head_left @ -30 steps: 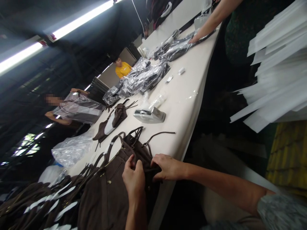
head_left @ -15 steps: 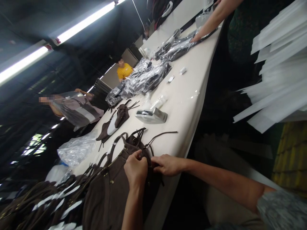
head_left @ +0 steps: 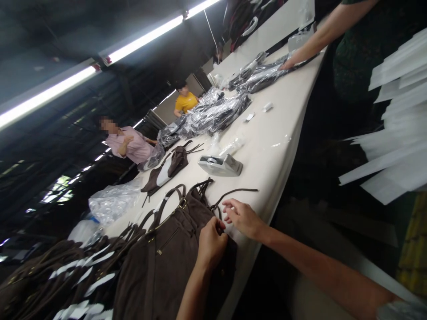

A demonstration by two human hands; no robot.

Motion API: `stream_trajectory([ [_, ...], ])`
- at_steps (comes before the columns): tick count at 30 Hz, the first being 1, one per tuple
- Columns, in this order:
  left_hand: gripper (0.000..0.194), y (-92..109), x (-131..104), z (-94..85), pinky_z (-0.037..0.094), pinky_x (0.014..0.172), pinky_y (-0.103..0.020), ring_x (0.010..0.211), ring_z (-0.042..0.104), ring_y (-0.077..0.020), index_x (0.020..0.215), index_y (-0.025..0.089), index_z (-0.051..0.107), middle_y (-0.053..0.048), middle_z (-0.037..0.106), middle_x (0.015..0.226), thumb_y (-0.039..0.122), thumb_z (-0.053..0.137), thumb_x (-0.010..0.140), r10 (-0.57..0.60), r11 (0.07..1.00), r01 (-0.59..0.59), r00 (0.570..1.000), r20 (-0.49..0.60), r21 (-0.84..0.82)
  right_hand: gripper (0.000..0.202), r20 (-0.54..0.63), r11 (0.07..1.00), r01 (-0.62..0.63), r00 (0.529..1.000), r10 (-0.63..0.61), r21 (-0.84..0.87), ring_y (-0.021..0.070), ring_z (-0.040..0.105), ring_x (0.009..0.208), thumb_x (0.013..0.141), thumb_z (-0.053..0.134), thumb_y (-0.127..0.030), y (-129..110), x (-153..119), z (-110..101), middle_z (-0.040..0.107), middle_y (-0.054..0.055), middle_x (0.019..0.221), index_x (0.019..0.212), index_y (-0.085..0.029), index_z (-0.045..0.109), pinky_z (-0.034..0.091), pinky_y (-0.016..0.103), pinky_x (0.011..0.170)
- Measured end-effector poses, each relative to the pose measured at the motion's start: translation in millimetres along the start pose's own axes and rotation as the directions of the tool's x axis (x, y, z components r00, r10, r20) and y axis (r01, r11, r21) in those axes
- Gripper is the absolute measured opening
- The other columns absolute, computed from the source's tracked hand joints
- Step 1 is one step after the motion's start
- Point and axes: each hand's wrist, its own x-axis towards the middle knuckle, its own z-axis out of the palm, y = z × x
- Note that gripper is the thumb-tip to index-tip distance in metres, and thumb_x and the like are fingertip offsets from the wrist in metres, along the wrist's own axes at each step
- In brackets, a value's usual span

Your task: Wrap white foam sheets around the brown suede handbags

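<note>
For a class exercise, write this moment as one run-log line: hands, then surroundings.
left hand: closed on brown bag | right hand: open, near thin strap | beyond: tape dispenser on table

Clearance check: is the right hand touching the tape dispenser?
Apart. Head view: bare table and a strap show between right hand and tape dispenser.

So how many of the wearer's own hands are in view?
2: the left hand, closed on the brown bag, and the right hand next to it, loosely open beside a thin dark strap. Neither is hidden.
</note>
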Motion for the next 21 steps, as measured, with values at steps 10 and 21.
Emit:
stream_trajectory([
  [10, 0.025, 11.0, -11.4, 2.8, 0.033, 0.064, -0.029, 0.074, 0.057, -0.0190, 0.078, 0.021, 0.051, -0.003, 0.060, 0.081, 0.000, 0.045, 0.065, 0.010, 0.995, -0.005, 0.999, -0.053, 0.097, 0.042, 0.169, 0.748, 0.067, 0.984, 0.060, -0.660, 0.0310, 0.063, 0.108, 0.086, 0.058, -0.045, -49.6, 121.9, 81.9, 0.068, 0.022, 0.110, 0.102, -0.008, 0.071, 0.049, 0.035, 0.087],
  [21, 0.038, 11.8, -40.8, 16.8, 0.044, 0.066, -0.030, 0.083, 0.061, -0.0219, 0.095, 0.019, 0.054, -0.008, 0.055, 0.096, -0.004, 0.040, 0.067, 0.086, 0.983, -0.085, 0.996, 0.001, 0.162, 0.044, 0.061, 0.765, -0.055, 0.991, 0.123, -0.642, 0.0264, 0.066, 0.100, 0.099, 0.034, -0.035, -9.6, 147.5, 113.9, 0.068, 0.023, 0.107, 0.111, -0.004, 0.064, 0.048, 0.030, 0.080],
])
